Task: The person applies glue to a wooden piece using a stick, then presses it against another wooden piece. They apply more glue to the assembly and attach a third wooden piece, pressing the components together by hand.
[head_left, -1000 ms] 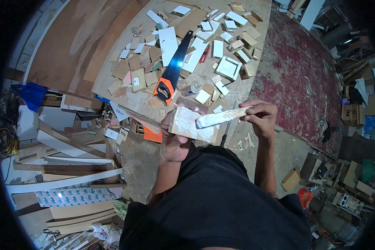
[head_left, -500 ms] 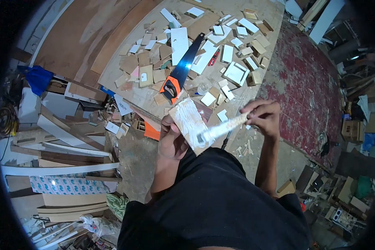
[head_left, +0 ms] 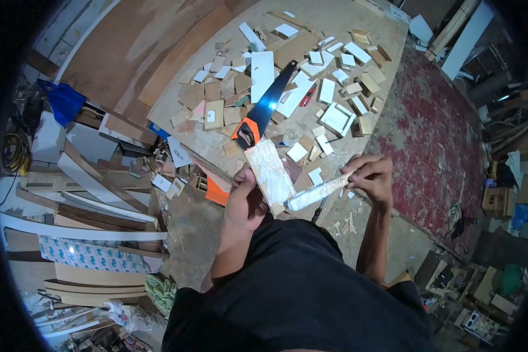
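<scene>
My left hand point(head_left: 244, 202) grips a small rectangular wooden board point(head_left: 270, 170) by its left edge, thumb on the side. White, glue-like paste is smeared over the board's upper face. Between the thumb and fingers of my right hand point(head_left: 371, 176) is a narrow flat stick point(head_left: 320, 193), whitened along most of its length. The stick's far end meets the lower right corner of the board. Just beyond the board, a handsaw point(head_left: 264, 108) with an orange and black handle lies on the worktable point(head_left: 217, 149).
Several wood and white-faced offcuts point(head_left: 337, 120) cover the table, among them a red cutter point(head_left: 308, 95) and a small clear cup point(head_left: 290, 138). Curved boards point(head_left: 82, 234) are stacked at left. Red tiled floor point(head_left: 434, 146) and scrap piles lie to the right.
The stick's tip has slid off the board's face to its lower right corner, and the stick lies flatter. The board has turned slightly more upright in view.
</scene>
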### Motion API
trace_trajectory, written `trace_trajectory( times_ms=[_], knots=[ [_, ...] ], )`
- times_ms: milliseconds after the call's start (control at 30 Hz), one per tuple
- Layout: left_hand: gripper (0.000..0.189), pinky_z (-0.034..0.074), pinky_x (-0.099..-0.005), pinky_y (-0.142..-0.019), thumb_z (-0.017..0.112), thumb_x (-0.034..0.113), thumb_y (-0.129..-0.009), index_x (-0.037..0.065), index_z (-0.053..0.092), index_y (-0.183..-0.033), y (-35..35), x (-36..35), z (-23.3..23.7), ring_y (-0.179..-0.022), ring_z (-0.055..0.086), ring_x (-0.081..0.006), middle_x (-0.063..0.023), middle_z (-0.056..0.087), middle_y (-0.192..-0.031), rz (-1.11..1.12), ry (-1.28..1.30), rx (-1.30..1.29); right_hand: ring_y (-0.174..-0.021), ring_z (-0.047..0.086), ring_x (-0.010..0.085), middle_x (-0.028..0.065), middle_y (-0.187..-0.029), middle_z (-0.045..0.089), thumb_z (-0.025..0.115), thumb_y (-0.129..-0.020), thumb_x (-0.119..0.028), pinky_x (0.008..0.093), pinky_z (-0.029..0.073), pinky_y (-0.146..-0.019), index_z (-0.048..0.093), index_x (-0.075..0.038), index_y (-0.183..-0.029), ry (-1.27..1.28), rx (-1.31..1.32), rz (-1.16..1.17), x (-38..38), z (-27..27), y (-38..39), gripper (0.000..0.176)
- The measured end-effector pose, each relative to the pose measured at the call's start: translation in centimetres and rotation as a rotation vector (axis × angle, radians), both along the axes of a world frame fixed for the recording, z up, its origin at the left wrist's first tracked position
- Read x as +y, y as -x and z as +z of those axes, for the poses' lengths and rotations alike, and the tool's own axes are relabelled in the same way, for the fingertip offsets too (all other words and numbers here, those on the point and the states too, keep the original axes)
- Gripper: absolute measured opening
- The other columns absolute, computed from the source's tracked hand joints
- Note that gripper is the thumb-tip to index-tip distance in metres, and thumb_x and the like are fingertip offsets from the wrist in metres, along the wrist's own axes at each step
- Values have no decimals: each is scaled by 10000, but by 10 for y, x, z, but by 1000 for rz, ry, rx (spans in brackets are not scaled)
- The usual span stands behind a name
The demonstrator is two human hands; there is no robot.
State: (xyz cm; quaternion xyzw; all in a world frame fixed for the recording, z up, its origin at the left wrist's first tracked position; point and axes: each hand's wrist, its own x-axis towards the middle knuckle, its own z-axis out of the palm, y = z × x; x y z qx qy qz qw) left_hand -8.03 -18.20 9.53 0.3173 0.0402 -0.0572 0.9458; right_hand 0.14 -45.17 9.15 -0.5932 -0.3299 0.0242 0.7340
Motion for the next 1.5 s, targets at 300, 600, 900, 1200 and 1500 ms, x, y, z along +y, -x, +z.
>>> trace_trajectory(
  times_ms=[300, 600, 900, 1200, 1500],
  knots=[
    [594, 440, -453, -935, 504, 365, -921, 1, 342, -1360, -6, 3, -4, -1103, 548, -325, -223, 522, -1233, -80, 56, 61, -789, 674, 265, 196, -873, 677, 726, -655, 85, 341, 566, -658, 696, 30, -753, -33, 135, -59, 19, 2, -4, 117],
    [382, 501, -347, -872, 553, 224, -914, -24, 532, -1204, -20, 25, 7, -1009, 618, -220, -139, 621, -1116, 27, 90, -14, -811, 671, 255, 198, -863, 679, 759, -621, 74, 325, 555, -694, 698, 22, -776, -140, 114, -77, 40, -3, -7, 174],
    [382, 509, -317, -830, 595, 220, -892, -19, 552, -1186, -37, 70, 0, -970, 629, -181, -106, 640, -1076, 76, 107, -1, -809, 676, 264, 201, -857, 682, 752, -624, 86, 336, 554, -713, 699, 23, -745, 46, 158, 58, 85, -2, -21, 147],
    [456, 490, -355, -861, 695, 222, -818, -19, 553, -1178, -60, 108, -4, -963, 624, -214, -81, 647, -1049, 283, 102, -182, -792, 668, 268, 232, -886, 663, 723, -631, 119, 327, 568, -662, 681, 56, -762, 60, 228, -74, 130, -5, -43, 152],
    [622, 430, -492, -964, 786, 238, -694, 1, 477, -1179, -71, 144, -24, -1103, 544, -326, -173, 541, -1194, 547, -225, -438, -815, 666, 273, 235, -922, 650, 689, -639, 155, 325, 583, -658, 664, 57, -788, -161, 127, -327, 155, 2, -32, 180]
  ],
)
